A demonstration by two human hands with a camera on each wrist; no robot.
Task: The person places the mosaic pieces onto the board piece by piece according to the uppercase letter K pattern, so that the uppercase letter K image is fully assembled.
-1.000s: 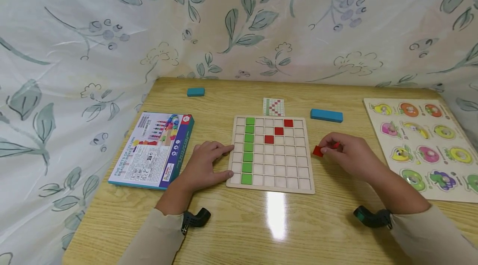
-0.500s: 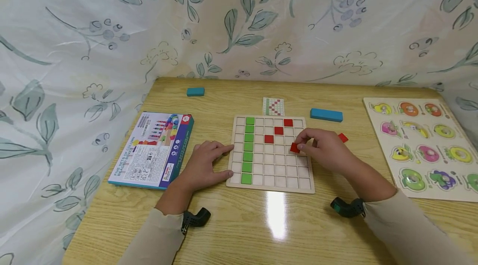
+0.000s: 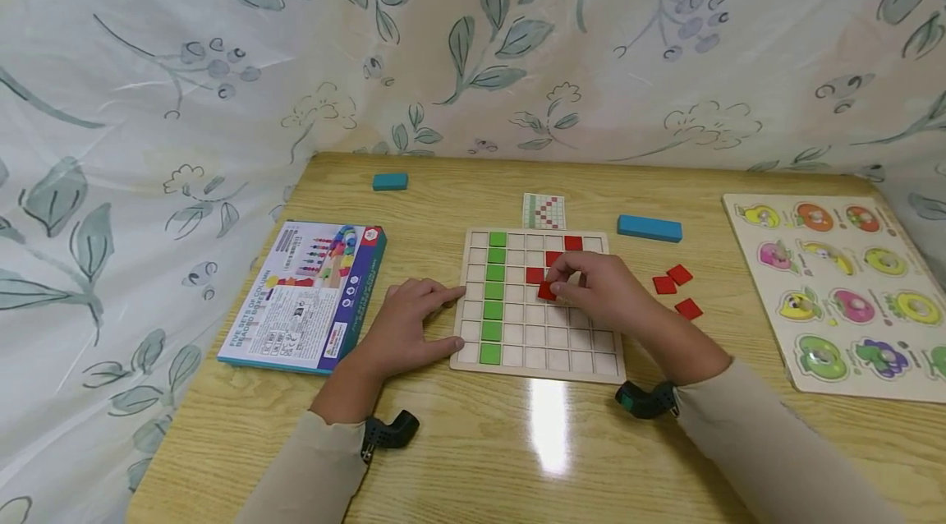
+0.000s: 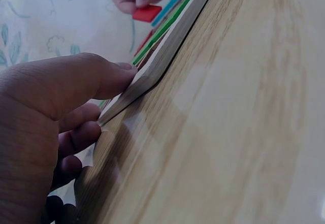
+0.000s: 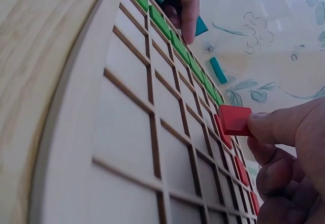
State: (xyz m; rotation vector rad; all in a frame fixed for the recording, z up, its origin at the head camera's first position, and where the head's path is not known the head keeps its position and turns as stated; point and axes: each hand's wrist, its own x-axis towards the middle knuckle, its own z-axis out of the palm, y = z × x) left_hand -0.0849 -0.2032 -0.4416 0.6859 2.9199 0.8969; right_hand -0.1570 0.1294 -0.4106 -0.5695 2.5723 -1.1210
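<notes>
A wooden grid board (image 3: 535, 335) lies flat on the table. Green tiles (image 3: 492, 291) fill its second column, and red tiles (image 3: 573, 243) sit diagonally in its upper part. Between thumb and forefinger my right hand (image 3: 609, 287) pinches a red square tile (image 3: 547, 291) over the board, just below the lowest placed red tile; the right wrist view shows this held tile (image 5: 235, 120) tilted and raised off the grid. My left hand (image 3: 410, 323) rests at the board's left edge, thumb and forefinger spread and touching it. The left wrist view shows that thumb (image 4: 109, 76) on the rim.
Loose red tiles (image 3: 689, 309) lie right of the board. A small pattern card (image 3: 544, 211) is behind it. Blue blocks (image 3: 649, 228) stand farther back on both sides. A boxed bead set (image 3: 303, 294) lies left, a fruit puzzle board (image 3: 850, 294) right.
My right hand has carried the red tile leftward from beside the board to over its middle. Loose red tiles at the right are now uncovered. The left hand has stayed in place.
</notes>
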